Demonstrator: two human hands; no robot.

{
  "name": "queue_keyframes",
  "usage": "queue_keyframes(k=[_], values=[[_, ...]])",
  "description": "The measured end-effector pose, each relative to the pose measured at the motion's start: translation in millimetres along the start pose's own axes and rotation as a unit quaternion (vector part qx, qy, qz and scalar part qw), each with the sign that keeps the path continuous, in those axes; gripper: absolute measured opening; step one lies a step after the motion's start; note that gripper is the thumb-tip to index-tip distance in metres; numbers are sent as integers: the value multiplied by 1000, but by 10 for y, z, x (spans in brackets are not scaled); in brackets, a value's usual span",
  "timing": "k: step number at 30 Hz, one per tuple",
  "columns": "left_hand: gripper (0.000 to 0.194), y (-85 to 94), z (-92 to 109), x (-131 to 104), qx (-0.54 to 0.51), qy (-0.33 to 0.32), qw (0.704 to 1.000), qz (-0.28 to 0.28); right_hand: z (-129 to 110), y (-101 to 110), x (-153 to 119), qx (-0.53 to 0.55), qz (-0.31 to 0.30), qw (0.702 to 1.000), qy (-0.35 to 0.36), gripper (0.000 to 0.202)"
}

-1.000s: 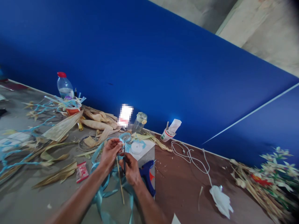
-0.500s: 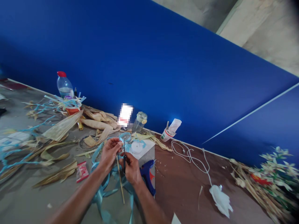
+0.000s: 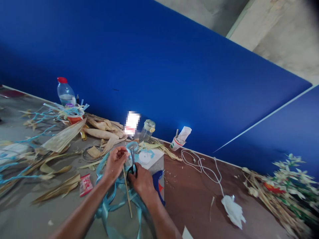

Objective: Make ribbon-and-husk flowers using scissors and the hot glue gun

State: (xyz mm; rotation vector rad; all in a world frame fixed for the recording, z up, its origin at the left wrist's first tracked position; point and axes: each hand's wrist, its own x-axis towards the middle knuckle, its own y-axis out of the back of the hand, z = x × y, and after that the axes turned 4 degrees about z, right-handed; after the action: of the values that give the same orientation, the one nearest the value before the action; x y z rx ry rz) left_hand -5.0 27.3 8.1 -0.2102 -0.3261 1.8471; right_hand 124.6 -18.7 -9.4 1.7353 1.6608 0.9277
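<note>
Left hand (image 3: 116, 162): pinching a pale sliver (image 3: 127, 154) (I can't identify it).
Scissors (image 3: 132, 156): lower centre, just right, blades up-frame.
Right hand (image 3: 143, 180): closed round handles.

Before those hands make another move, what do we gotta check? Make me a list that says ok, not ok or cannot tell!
1. Scissors in a firm grip: ok, the right hand holds them by the black handles.
2. Blades aimed away from the person: ok, they point toward the blue wall.
3. Fingers well away from the blades: not ok, the left hand looks very near them.
4. What the left hand pinches: cannot tell, the pale piece is too small.
5. Ribbon tidied away: not ok, it lies in loose loops below the hands.
6. Glue gun cold: cannot tell from looking.
</note>
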Motion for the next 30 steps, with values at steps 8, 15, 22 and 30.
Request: queue_keyframes(k=[8,15,22,30], values=[[31,28,-54,-42,125,-86,987,-57,-254,209,-114,-137,-49,988,44,33],[33,37,-95,-71,154,-91,978,-104,-152,183,34,93,141,984,63,25],[36,21,-115,-84,148,-48,971,-183,-45,112,165,274,162,948,13,7],[30,-48,-75,-100,63,49,986,-149,-100,-56,160,576,109,795,-157,15]])
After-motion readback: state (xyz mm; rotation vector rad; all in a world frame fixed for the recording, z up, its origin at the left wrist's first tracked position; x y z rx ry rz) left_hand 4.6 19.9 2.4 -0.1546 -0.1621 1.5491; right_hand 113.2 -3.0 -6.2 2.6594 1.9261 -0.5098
